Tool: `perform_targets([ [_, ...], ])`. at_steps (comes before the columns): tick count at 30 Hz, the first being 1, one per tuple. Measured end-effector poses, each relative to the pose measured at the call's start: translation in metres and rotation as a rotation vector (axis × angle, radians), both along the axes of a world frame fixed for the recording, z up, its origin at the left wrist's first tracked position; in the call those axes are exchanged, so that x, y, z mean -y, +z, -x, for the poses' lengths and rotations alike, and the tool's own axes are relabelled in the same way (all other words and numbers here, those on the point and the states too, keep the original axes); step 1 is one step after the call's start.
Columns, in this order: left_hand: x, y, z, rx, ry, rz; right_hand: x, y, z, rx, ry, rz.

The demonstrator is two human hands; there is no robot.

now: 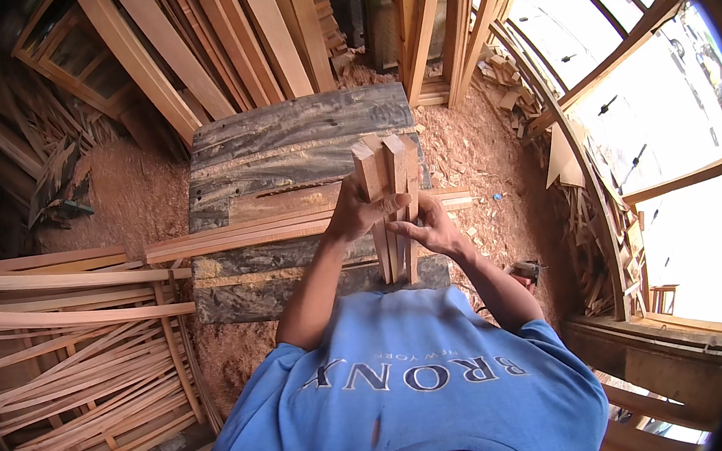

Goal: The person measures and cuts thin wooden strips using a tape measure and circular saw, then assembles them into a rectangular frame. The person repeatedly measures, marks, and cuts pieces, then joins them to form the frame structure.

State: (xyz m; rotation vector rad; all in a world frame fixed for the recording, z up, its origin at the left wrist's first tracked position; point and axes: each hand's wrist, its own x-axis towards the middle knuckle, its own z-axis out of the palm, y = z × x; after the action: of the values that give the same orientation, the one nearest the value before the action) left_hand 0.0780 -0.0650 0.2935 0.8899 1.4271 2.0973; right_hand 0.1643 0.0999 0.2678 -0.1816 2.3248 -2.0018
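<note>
Several short wooden strips (pixel 395 159) stand bundled upright in front of my chest, their cut ends toward the top of the view. My left hand (pixel 360 211) is wrapped round the bundle from the left, its thumb across the front. From the right, my right hand (pixel 432 225) grips the same strips, slightly lower, with its thumb laid over them. The bundle's lower end comes down near the front edge of the dark plank bench (pixel 299 118). Behind my hands, long thin wooden strips (pixel 249 235) lie across the bench and stick out past both sides.
Long boards (pixel 257 44) lean at the back. A stack of thin strips (pixel 89 382) fills the left side. Sawdust and shavings (pixel 484 153) cover the floor. At the right, wood offcuts (pixel 585 247) lie along a wooden-framed opening (pixel 679 186). A small dark tool (pixel 525 272) sits beside my right forearm.
</note>
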Motion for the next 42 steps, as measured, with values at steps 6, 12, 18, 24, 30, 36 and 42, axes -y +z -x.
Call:
perform_targets([
  [6, -0.005, 0.015, -0.014, -0.147, 0.116, 0.072, 0.0, 0.006, 0.0, -0.096, -0.006, -0.053],
  [12, -0.017, 0.036, 0.013, -0.302, 0.101, 0.023, -0.012, 0.032, 0.017, -0.12, -0.027, 0.005],
  [18, -0.031, 0.033, 0.022, -0.401, 0.09, 0.002, -0.012, 0.041, 0.026, -0.194, -0.095, -0.018],
  [24, -0.027, 0.016, 0.019, -0.332, 0.107, 0.017, -0.015, 0.01, 0.03, -0.152, -0.042, -0.065],
  [30, -0.017, 0.021, 0.029, -0.346, 0.066, 0.07, -0.01, 0.003, 0.039, -0.227, -0.073, 0.095],
  [36, -0.027, 0.033, 0.029, -0.249, 0.088, 0.059, -0.011, 0.002, 0.039, -0.246, -0.171, 0.066],
  [42, -0.033, 0.032, 0.025, -0.174, -0.016, 0.081, -0.009, -0.012, 0.039, -0.501, -0.295, -0.09],
])
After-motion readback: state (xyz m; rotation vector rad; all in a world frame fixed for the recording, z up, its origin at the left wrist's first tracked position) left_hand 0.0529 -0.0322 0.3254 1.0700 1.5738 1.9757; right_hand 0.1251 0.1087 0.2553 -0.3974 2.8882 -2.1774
